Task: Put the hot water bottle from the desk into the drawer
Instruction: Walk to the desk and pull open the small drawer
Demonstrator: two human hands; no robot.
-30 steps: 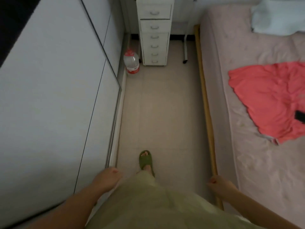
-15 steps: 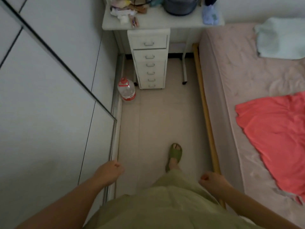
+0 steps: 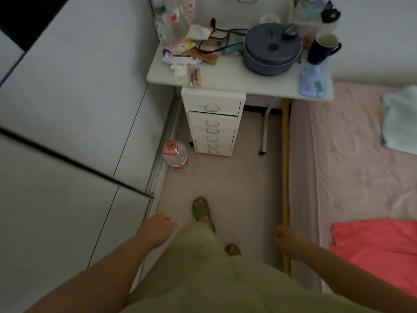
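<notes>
Nearest, at six o'clock: a pale green garment over the legs, bare forearms reaching forward on either side. Left hand [image 3: 158, 229] at seven o'clock, hanging over the floor beside the wardrobe rail, fingers [image 3: 165, 219] curled loosely, grasping nothing. Right hand [image 3: 285, 237] at five o'clock, just beside the yellow wooden bed rail [image 3: 285, 177], fingers folded inward into a loose fist, likewise holding nothing. Between the hands, two green slippers [image 3: 202, 210] on the pale tiled floor [image 3: 237, 181], one ahead of the other.

At three to four o'clock: a bed with a pink sheet [image 3: 352, 154], a coral-red cloth [image 3: 374, 249] lying on it near, a pale blue folded cloth [image 3: 399, 123] farther along. At nine o'clock: tall grey wardrobe doors [image 3: 67, 109].

Farther, at eleven o'clock on the floor: a clear plastic water jug with red cap and label [image 3: 175, 154], just beside a white narrow drawer unit with metal handles [image 3: 213, 123], its second drawer pulled slightly out of line.

Farthest, at twelve o'clock: a white worktop [image 3: 237, 77] over the drawer unit. Left part cluttered with bottles, papers and wrappers. A round dark grey lidded pot [image 3: 272, 48] in the middle, a dark mug with pale inside [image 3: 322, 48] at one o'clock. The small light blue hot water bottle [image 3: 312, 81] lying flat at the worktop's right front corner, just in front of the mug, well apart from both hands.
</notes>
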